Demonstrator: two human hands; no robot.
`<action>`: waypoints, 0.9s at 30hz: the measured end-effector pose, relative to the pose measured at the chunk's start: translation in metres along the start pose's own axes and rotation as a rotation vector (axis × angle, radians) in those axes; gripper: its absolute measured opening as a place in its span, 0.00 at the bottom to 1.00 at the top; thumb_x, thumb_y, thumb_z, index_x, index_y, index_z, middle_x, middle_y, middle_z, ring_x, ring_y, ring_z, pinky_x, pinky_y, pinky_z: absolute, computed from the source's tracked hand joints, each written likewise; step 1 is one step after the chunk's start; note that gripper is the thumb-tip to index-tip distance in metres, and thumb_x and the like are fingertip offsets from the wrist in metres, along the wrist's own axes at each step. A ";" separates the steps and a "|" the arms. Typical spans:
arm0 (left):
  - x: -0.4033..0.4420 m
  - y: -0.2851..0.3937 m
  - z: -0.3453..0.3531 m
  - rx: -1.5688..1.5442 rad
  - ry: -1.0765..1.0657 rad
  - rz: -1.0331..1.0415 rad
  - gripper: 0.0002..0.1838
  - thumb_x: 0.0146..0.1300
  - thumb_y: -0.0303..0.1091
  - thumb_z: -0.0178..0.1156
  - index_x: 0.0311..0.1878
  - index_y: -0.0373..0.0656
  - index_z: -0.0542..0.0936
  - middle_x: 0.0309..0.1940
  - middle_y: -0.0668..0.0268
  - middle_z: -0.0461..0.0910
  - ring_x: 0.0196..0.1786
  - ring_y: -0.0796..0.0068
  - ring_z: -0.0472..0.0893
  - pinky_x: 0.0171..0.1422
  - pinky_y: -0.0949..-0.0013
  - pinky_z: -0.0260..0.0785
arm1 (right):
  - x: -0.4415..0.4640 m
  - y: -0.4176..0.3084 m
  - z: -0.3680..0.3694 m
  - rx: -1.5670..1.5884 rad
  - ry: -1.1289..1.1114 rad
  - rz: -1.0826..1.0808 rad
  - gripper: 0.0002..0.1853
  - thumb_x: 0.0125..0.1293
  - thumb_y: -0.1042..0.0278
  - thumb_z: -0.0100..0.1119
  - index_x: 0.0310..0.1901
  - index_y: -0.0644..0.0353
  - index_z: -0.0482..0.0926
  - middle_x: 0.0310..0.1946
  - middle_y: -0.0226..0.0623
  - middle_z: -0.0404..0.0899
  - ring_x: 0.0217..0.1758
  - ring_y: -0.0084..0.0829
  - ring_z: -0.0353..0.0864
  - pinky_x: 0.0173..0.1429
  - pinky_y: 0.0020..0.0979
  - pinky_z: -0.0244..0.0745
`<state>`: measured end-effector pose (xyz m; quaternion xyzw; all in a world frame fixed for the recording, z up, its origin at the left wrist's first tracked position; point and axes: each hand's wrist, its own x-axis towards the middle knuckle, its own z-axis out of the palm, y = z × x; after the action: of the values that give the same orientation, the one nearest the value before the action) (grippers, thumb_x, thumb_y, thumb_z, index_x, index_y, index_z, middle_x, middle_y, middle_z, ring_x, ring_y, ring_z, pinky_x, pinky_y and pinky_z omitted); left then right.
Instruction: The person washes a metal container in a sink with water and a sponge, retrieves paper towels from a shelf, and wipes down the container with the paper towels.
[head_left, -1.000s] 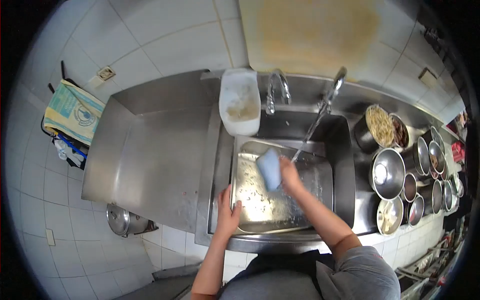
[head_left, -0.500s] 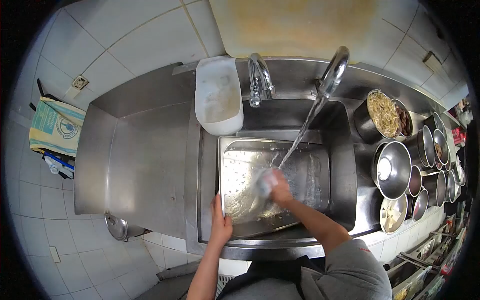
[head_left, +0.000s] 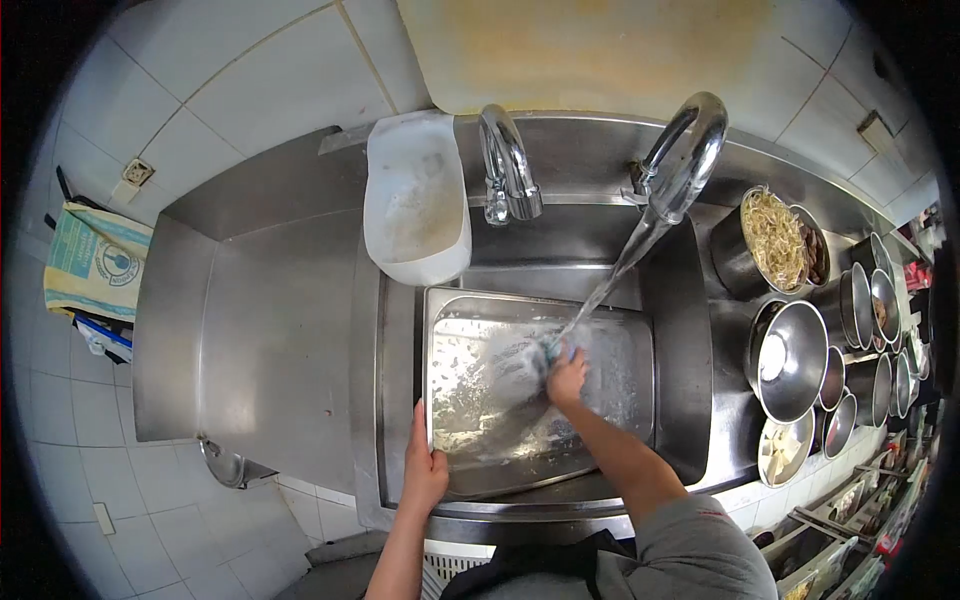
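Note:
A wide, shallow steel tray (head_left: 470,400) lies tilted in the sink, its inside wet. My left hand (head_left: 425,475) grips the tray's left rim near the front corner, thumb on the inner side. Inside the tray, my right hand (head_left: 566,380) is closed on a blurred grey-white scrubber (head_left: 545,358), pressed to the tray's bottom; its exact kind is smeared by motion. Water runs from the right faucet (head_left: 690,160) in a slanting stream (head_left: 625,262) and lands beside the scrubber.
A white plastic tub (head_left: 415,245) stands on the sink's back left edge, beside a second faucet (head_left: 510,165). To the right are steel bowls (head_left: 787,360), a pot of bean sprouts (head_left: 772,240) and several other containers. A steel counter (head_left: 285,350) adjoins the sink's left side.
My right hand and the scrubber have moved slightly right and back, towards the water stream. My left hand stays on the tray's rim. The whole view has shifted a little.

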<state>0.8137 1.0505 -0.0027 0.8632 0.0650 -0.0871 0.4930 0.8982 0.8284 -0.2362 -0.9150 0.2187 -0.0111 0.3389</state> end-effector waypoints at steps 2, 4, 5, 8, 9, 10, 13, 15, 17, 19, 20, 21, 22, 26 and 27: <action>0.000 -0.006 0.001 0.019 0.017 0.027 0.39 0.49 0.16 0.40 0.70 0.38 0.49 0.64 0.44 0.60 0.67 0.50 0.61 0.70 0.62 0.51 | -0.054 0.008 0.026 -0.046 0.046 -0.196 0.29 0.58 0.68 0.53 0.62 0.58 0.61 0.58 0.59 0.60 0.53 0.56 0.65 0.53 0.52 0.65; -0.001 -0.011 0.001 0.022 0.005 0.001 0.39 0.49 0.17 0.41 0.70 0.38 0.49 0.65 0.44 0.58 0.68 0.50 0.59 0.71 0.61 0.50 | -0.087 -0.042 0.011 -0.073 -0.188 -0.734 0.30 0.59 0.66 0.52 0.63 0.58 0.59 0.61 0.60 0.56 0.58 0.55 0.62 0.57 0.52 0.61; 0.000 -0.013 0.001 0.034 0.006 0.000 0.39 0.49 0.17 0.41 0.70 0.38 0.49 0.65 0.44 0.58 0.68 0.50 0.59 0.71 0.61 0.50 | -0.085 -0.076 -0.013 0.025 -0.337 -0.755 0.28 0.61 0.64 0.50 0.62 0.63 0.59 0.61 0.60 0.56 0.59 0.56 0.61 0.59 0.51 0.60; 0.001 -0.009 0.002 0.038 0.011 0.004 0.40 0.49 0.16 0.39 0.71 0.38 0.48 0.66 0.46 0.58 0.69 0.55 0.57 0.71 0.66 0.47 | -0.023 -0.028 0.041 0.119 -0.017 -0.301 0.33 0.55 0.71 0.53 0.65 0.62 0.57 0.61 0.54 0.58 0.62 0.53 0.61 0.63 0.45 0.56; 0.000 -0.007 0.002 0.049 0.014 -0.009 0.40 0.49 0.16 0.39 0.71 0.38 0.48 0.66 0.47 0.57 0.70 0.55 0.57 0.71 0.66 0.46 | 0.007 0.005 0.031 0.050 -0.006 -0.254 0.34 0.57 0.70 0.52 0.65 0.63 0.55 0.62 0.56 0.57 0.61 0.54 0.60 0.63 0.47 0.55; -0.001 -0.007 0.002 0.062 0.010 -0.022 0.40 0.50 0.16 0.39 0.71 0.38 0.48 0.66 0.47 0.57 0.70 0.56 0.57 0.71 0.66 0.46 | 0.029 0.035 0.001 -0.054 -0.093 -0.260 0.34 0.58 0.68 0.52 0.66 0.64 0.52 0.62 0.57 0.56 0.61 0.55 0.59 0.63 0.49 0.55; -0.001 -0.011 0.004 0.093 0.023 0.008 0.39 0.49 0.17 0.41 0.70 0.38 0.49 0.66 0.44 0.57 0.69 0.49 0.57 0.71 0.61 0.48 | -0.004 0.107 -0.015 -0.349 -0.196 -0.310 0.36 0.61 0.67 0.50 0.68 0.64 0.46 0.64 0.61 0.50 0.64 0.58 0.54 0.63 0.53 0.54; 0.000 -0.012 0.005 0.078 0.029 0.008 0.39 0.50 0.17 0.41 0.70 0.38 0.49 0.65 0.44 0.57 0.69 0.49 0.57 0.71 0.61 0.48 | -0.062 0.123 -0.007 -0.526 -0.308 -0.351 0.38 0.59 0.69 0.50 0.69 0.63 0.44 0.66 0.61 0.45 0.68 0.61 0.47 0.65 0.53 0.52; 0.000 -0.012 0.006 0.054 0.033 0.009 0.39 0.50 0.17 0.42 0.70 0.39 0.49 0.65 0.45 0.57 0.68 0.49 0.58 0.71 0.61 0.48 | -0.087 0.027 -0.051 -0.481 -0.746 -0.328 0.40 0.58 0.71 0.50 0.69 0.63 0.41 0.68 0.61 0.41 0.70 0.63 0.39 0.68 0.55 0.46; -0.002 -0.012 0.007 0.086 0.035 -0.022 0.39 0.50 0.17 0.42 0.70 0.39 0.49 0.65 0.46 0.58 0.68 0.50 0.59 0.71 0.61 0.49 | -0.073 0.008 -0.048 -0.413 -0.754 -0.504 0.40 0.58 0.71 0.50 0.70 0.62 0.40 0.69 0.59 0.39 0.71 0.64 0.37 0.70 0.56 0.42; -0.002 -0.010 0.006 0.103 0.042 -0.038 0.39 0.50 0.17 0.41 0.70 0.39 0.49 0.65 0.46 0.58 0.67 0.50 0.60 0.70 0.61 0.49 | -0.063 0.028 -0.029 -0.401 -0.552 -0.673 0.40 0.59 0.71 0.49 0.70 0.61 0.40 0.69 0.56 0.40 0.71 0.64 0.39 0.70 0.57 0.41; -0.001 -0.006 0.007 0.110 0.050 -0.050 0.39 0.50 0.16 0.41 0.70 0.39 0.49 0.65 0.47 0.59 0.67 0.50 0.61 0.70 0.61 0.50 | -0.040 0.066 -0.006 -0.322 -0.374 -0.734 0.39 0.60 0.70 0.49 0.70 0.59 0.42 0.70 0.54 0.41 0.71 0.63 0.40 0.70 0.56 0.43; -0.001 -0.007 0.009 0.102 0.055 -0.035 0.39 0.49 0.16 0.41 0.70 0.39 0.49 0.65 0.47 0.59 0.67 0.51 0.61 0.70 0.61 0.50 | -0.015 0.100 0.000 -0.242 -0.196 -0.789 0.38 0.60 0.70 0.48 0.70 0.58 0.43 0.70 0.51 0.42 0.71 0.62 0.42 0.69 0.56 0.45; -0.001 -0.008 0.010 0.057 0.043 -0.048 0.41 0.47 0.15 0.38 0.71 0.39 0.49 0.67 0.51 0.57 0.69 0.60 0.58 0.71 0.66 0.47 | 0.025 0.161 -0.067 -0.739 -0.629 -0.246 0.26 0.61 0.67 0.49 0.61 0.66 0.62 0.69 0.49 0.45 0.71 0.54 0.43 0.69 0.50 0.47; -0.001 -0.008 0.009 0.055 0.031 -0.059 0.41 0.47 0.15 0.38 0.71 0.39 0.49 0.67 0.51 0.57 0.69 0.60 0.58 0.71 0.67 0.47 | 0.023 0.181 -0.075 -0.733 -0.638 -0.200 0.23 0.60 0.66 0.50 0.57 0.66 0.68 0.69 0.50 0.45 0.71 0.53 0.44 0.69 0.49 0.48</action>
<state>0.8100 1.0473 -0.0137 0.8754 0.0956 -0.0899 0.4653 0.8356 0.6510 -0.2942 -0.9483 0.0049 0.3145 0.0422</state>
